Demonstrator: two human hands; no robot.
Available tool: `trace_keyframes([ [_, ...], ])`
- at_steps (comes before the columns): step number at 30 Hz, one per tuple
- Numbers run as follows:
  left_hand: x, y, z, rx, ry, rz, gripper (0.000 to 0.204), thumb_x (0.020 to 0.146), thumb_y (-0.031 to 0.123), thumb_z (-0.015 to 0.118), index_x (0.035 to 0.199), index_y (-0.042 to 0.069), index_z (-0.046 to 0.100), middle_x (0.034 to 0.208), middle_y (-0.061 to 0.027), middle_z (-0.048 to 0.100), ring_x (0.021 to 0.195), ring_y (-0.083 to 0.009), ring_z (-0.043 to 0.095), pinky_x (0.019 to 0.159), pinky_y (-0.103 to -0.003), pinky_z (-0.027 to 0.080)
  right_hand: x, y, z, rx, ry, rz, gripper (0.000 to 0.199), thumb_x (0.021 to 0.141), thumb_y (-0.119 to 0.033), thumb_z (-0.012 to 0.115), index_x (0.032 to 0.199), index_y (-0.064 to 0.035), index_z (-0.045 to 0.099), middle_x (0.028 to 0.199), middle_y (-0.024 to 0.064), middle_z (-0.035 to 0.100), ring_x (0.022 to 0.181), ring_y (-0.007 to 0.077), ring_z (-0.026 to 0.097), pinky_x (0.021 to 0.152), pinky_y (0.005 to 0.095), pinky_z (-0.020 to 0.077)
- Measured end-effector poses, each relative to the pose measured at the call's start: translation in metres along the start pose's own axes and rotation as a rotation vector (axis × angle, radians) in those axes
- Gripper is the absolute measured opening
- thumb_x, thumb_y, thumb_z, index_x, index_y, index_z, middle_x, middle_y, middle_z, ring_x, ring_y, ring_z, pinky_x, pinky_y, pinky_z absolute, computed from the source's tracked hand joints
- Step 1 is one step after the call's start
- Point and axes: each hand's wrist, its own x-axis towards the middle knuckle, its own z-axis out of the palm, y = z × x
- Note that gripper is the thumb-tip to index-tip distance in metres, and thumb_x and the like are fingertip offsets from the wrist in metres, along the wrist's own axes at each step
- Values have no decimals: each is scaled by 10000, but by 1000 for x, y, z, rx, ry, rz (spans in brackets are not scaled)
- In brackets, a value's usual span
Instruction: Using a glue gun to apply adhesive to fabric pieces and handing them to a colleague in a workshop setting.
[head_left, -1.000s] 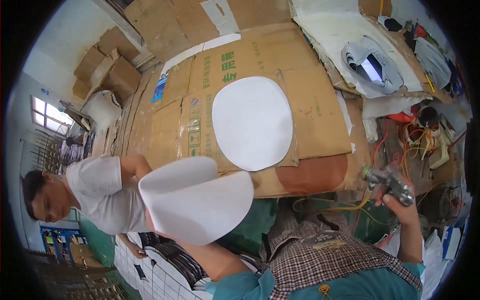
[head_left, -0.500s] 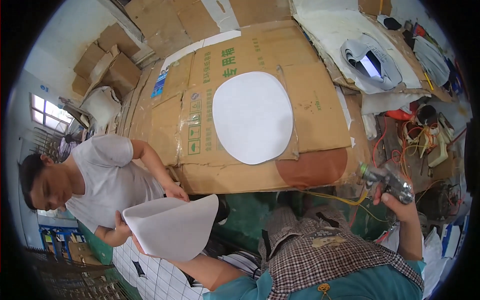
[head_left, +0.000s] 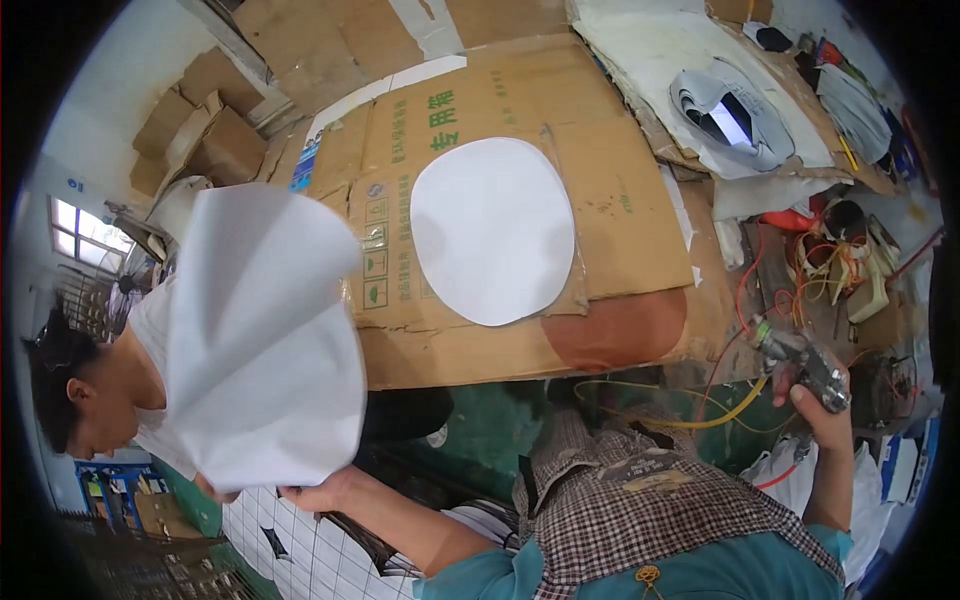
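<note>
My left hand (head_left: 318, 492) pinches the lower edge of a large, floppy white sheet (head_left: 270, 350) with rounded sides. A co-worker's hand (head_left: 215, 490) is at the sheet's lower left; the raised sheet hides most of that person's body. My right hand (head_left: 822, 408) is wrapped round a metal spray gun (head_left: 812, 368) off the table's right front corner. A yellow hose (head_left: 735, 412) runs near the gun. Another white rounded sheet (head_left: 495, 230) lies flat on the cardboard-covered table (head_left: 620, 245), apart from both my hands.
Beside the flat sheet, a reddish-brown patch (head_left: 615, 330) marks the table's front edge. A rolled grey cloth with a lit phone (head_left: 733, 120) rests at the back right. Tangled hoses and cords (head_left: 820, 265) crowd the right side. A wire rack (head_left: 300, 545) with white pieces stands lower left.
The white sheet in my left hand has swung up and spread out, now covering the co-worker's torso. My right hand has shifted slightly right with the spray gun.
</note>
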Motion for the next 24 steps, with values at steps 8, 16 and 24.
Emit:
trace_keyframes([
  [8,7,-111,-88,230,0,-484,194,835,188,521,775,10,570,673,-61,553,623,-183,537,545,-278,446,2,-1,5,30,-206,28,541,733,-162,718,1174,49,487,817,103,598,704,153,598,615,304,518],
  [16,-37,-243,-119,1149,-124,-611,93,794,57,554,870,31,602,696,-45,555,586,-163,550,531,-261,471,25,3,9,41,75,-18,514,755,-135,682,1189,39,470,781,84,579,659,138,568,632,265,481],
  [24,-45,-280,-115,1729,-459,-274,181,750,56,556,897,-20,629,774,-116,619,668,-213,609,568,-331,484,13,6,-13,-50,-258,23,530,736,-120,700,1190,39,479,855,111,612,681,146,605,617,285,511],
])
